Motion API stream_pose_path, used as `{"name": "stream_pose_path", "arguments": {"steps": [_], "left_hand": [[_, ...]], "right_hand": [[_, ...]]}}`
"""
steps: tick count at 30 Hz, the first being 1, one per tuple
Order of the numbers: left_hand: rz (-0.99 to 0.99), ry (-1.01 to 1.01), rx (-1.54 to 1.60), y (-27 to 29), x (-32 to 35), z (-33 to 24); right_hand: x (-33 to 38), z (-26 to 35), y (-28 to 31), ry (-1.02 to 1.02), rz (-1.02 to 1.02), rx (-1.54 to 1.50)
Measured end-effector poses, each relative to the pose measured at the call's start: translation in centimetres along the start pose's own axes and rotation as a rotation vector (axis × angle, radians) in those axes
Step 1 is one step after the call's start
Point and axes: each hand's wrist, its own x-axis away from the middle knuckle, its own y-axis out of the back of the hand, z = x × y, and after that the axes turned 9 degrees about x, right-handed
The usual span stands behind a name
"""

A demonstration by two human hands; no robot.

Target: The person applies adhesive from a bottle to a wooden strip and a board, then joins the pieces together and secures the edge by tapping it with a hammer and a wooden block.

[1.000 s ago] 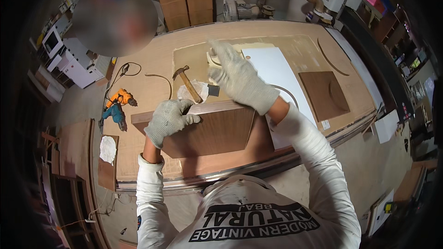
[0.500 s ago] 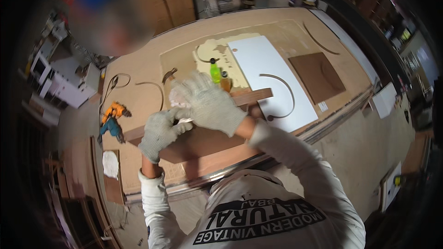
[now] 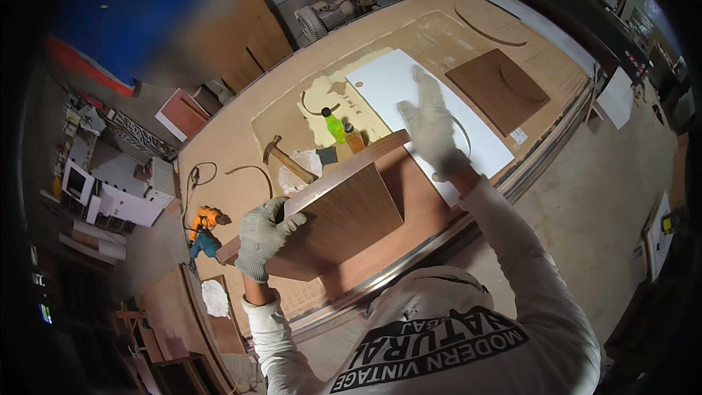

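Note:
My left hand [image 3: 265,238], in a grey work glove, grips the left end of a brown wooden panel [image 3: 336,223] and holds it tilted up off the workbench [image 3: 241,139]. My gloved right hand [image 3: 433,128] is raised with fingers spread, apart from the panel's right end, above a white sheet [image 3: 395,88]. A hammer [image 3: 287,159] lies just beyond the panel, next to a green bottle [image 3: 334,126] and a small brown bottle [image 3: 355,139].
A dark brown square board [image 3: 491,91] lies at the bench's right, thin curved wood strips [image 3: 482,29] near it. An orange power drill [image 3: 206,223] sits at the left edge. Cardboard boxes [image 3: 256,40] and a motor [image 3: 322,18] stand behind the bench. The floor drops away on the right.
The panel has been lifted and tilted up by my left hand. My right hand came off it and rose with fingers spread. The view swung left.

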Motion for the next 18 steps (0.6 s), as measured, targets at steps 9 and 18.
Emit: {"name": "stream_pose_path", "arguments": {"steps": [9,18], "left_hand": [[0.184,-0.026,0.007,-3.5,-6.8,-6.7],[0.179,-0.025,0.095,-7.5,-10.9,-9.7]], "right_hand": [[16.4,-2.3,-2.7,-0.498,0.593,-0.564],[17.6,-0.7,-4.4,-0.231,0.559,-0.284]]}}
